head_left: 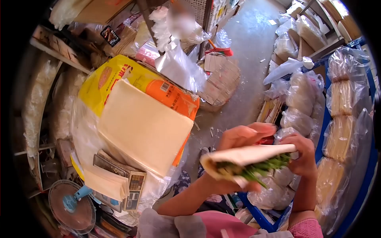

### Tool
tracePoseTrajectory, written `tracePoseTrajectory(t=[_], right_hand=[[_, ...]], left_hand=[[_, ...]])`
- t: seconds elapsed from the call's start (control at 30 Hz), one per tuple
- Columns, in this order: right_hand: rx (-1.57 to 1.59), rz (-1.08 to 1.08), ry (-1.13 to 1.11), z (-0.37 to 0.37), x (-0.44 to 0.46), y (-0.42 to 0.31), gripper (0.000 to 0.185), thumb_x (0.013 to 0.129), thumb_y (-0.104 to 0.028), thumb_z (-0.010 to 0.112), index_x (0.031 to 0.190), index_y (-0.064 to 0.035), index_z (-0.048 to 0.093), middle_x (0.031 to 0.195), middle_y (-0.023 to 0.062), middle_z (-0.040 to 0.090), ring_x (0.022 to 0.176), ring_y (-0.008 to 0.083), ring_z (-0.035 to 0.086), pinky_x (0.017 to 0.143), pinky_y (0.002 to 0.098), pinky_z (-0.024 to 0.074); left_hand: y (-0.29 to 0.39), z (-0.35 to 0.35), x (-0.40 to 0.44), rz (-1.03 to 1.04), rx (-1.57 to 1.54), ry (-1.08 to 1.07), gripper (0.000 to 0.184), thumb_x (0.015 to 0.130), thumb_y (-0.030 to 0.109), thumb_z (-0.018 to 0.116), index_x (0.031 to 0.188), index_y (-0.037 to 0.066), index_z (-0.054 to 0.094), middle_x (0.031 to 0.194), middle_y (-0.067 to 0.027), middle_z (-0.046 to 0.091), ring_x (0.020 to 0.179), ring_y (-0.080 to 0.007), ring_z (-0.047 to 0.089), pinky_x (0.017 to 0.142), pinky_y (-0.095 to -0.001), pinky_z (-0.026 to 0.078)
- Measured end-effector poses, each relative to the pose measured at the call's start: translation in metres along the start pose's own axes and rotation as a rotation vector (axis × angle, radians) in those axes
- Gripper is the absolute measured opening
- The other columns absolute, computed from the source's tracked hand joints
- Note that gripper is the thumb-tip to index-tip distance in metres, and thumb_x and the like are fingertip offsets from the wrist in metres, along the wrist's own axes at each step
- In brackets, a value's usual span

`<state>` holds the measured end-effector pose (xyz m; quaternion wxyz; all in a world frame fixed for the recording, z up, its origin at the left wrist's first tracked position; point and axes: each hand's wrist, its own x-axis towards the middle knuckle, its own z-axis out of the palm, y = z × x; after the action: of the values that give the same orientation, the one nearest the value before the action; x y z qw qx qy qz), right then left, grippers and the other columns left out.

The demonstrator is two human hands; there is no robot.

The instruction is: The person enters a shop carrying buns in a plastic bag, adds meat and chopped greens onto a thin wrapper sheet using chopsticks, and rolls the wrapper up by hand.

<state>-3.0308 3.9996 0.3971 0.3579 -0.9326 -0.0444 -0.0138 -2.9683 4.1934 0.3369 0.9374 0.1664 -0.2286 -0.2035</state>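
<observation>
A folded flatbread wrap (250, 154) with leafy greens showing along its open side is held in front of my body, slightly blurred. My left hand (238, 139) grips it from behind and below, with curved fingers rising above the fold and the lower part hidden by the wrap. At its right end, my right hand (303, 154) has its fingers closed round the edge. Left of my hands lies a large stack of pale thin sheets (147, 127) on a yellow and orange printed bag (170, 95).
A digital scale (135, 190) bears a smaller stack of sheets (106, 183), beside a fan (72, 206). Bagged bundles of dried noodle-like sticks (340, 135) fill a blue-framed rack at right. Cardboard (220, 77) and a red broom (220, 51) stand by the concrete floor (250, 51).
</observation>
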Motion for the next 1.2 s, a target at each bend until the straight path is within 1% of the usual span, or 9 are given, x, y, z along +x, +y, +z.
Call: tracePoseTrajectory(t=[0.17, 0.3, 0.37, 0.47, 0.5, 0.6, 0.7, 0.77, 1.2], right_hand=[[-0.021, 0.153, -0.193, 0.021, 0.006, 0.020, 0.045, 0.057, -0.002, 0.073, 0.099, -0.0076, 0.057, 0.081, 0.0121, 0.058, 0.076, 0.0335, 0.058, 0.064, 0.0373, 0.0468], [-0.012, 0.271, -0.282, 0.033, 0.002, 0.035, 0.065, 0.061, -0.004, 0.075, 0.121, -0.0093, 0.050, 0.101, 0.0133, 0.059, 0.093, 0.0337, 0.057, 0.078, 0.0374, 0.0470], [0.163, 0.155, -0.144, 0.034, -0.011, 0.059, 0.075, 0.062, -0.002, 0.074, 0.130, -0.0095, 0.042, 0.119, 0.0140, 0.054, 0.108, 0.0319, 0.053, 0.090, 0.0357, 0.0444], [0.364, 0.452, 0.140, 0.036, -0.048, 0.100, 0.053, 0.073, 0.003, 0.066, 0.123, -0.0047, 0.049, 0.117, 0.0116, 0.056, 0.104, 0.0208, 0.056, 0.086, 0.0303, 0.0465], [0.559, 0.626, 0.284, 0.047, -0.063, 0.118, 0.044, 0.077, 0.003, 0.062, 0.120, -0.0036, 0.051, 0.112, 0.0097, 0.059, 0.099, 0.0171, 0.058, 0.081, 0.0283, 0.0483], [0.581, 0.765, 0.312, 0.101, -0.119, 0.186, 0.029, 0.083, 0.002, 0.056, 0.112, -0.0013, 0.055, 0.099, 0.0067, 0.063, 0.087, 0.0113, 0.060, 0.072, 0.0246, 0.0491], [0.637, 0.909, 0.275, 0.175, -0.166, 0.225, 0.021, 0.083, -0.002, 0.057, 0.103, 0.0006, 0.058, 0.087, 0.0081, 0.065, 0.078, 0.0120, 0.062, 0.070, 0.0238, 0.0491], [0.694, 0.978, 0.171, 0.216, -0.182, 0.233, 0.019, 0.082, -0.004, 0.058, 0.101, 0.0008, 0.058, 0.084, 0.0079, 0.066, 0.075, 0.0130, 0.063, 0.069, 0.0238, 0.0492], [0.674, 1.061, 0.086, 0.330, -0.221, 0.242, 0.021, 0.075, -0.010, 0.062, 0.095, -0.0044, 0.062, 0.079, 0.0124, 0.066, 0.074, 0.0241, 0.065, 0.068, 0.0323, 0.0494]], left_hand=[[-0.039, -0.054, -0.023, -0.259, -0.013, 0.118, 0.058, 0.071, 0.002, 0.074, 0.119, 0.010, 0.043, 0.120, -0.0188, 0.049, 0.121, -0.0322, 0.044, 0.097, -0.0439, 0.041], [-0.047, -0.072, -0.033, -0.346, 0.029, 0.261, 0.051, 0.073, 0.000, 0.070, 0.116, 0.011, 0.044, 0.116, -0.0137, 0.050, 0.117, -0.0317, 0.046, 0.097, -0.0453, 0.039], [-0.052, -0.080, -0.037, -0.359, 0.044, 0.417, 0.046, 0.072, 0.002, 0.071, 0.109, 0.008, 0.045, 0.112, -0.0154, 0.051, 0.109, -0.0276, 0.051, 0.090, -0.0400, 0.045], [-0.033, -0.100, -0.050, -0.410, 0.134, 0.480, 0.052, 0.069, 0.000, 0.069, 0.114, 0.008, 0.044, 0.114, -0.0116, 0.050, 0.112, -0.0303, 0.048, 0.097, -0.0446, 0.037], [-0.024, -0.115, -0.059, -0.450, 0.165, 0.441, 0.070, 0.069, 0.009, 0.075, 0.128, 0.010, 0.036, 0.124, -0.0060, 0.043, 0.119, -0.0282, 0.041, 0.102, -0.0453, 0.032], [0.002, -0.135, -0.079, -0.448, 0.150, 0.503, 0.068, 0.068, 0.008, 0.076, 0.124, 0.013, 0.038, 0.115, -0.0030, 0.044, 0.113, -0.0261, 0.043, 0.101, -0.0433, 0.033], [0.025, -0.144, -0.093, -0.422, 0.158, 0.533, 0.061, 0.066, 0.004, 0.077, 0.115, 0.014, 0.040, 0.106, -0.0001, 0.046, 0.101, -0.0227, 0.047, 0.101, -0.0478, 0.033], [0.032, -0.143, -0.095, -0.450, 0.057, 0.550, 0.055, 0.067, 0.000, 0.074, 0.105, 0.016, 0.038, 0.098, 0.0034, 0.044, 0.093, -0.0189, 0.048, 0.095, -0.0635, 0.035], [0.003, -0.139, -0.097, -0.447, -0.208, 0.516, 0.047, 0.074, -0.009, 0.062, 0.106, 0.018, 0.040, 0.103, 0.0029, 0.046, 0.102, -0.0217, 0.049, 0.100, -0.0686, 0.026]])
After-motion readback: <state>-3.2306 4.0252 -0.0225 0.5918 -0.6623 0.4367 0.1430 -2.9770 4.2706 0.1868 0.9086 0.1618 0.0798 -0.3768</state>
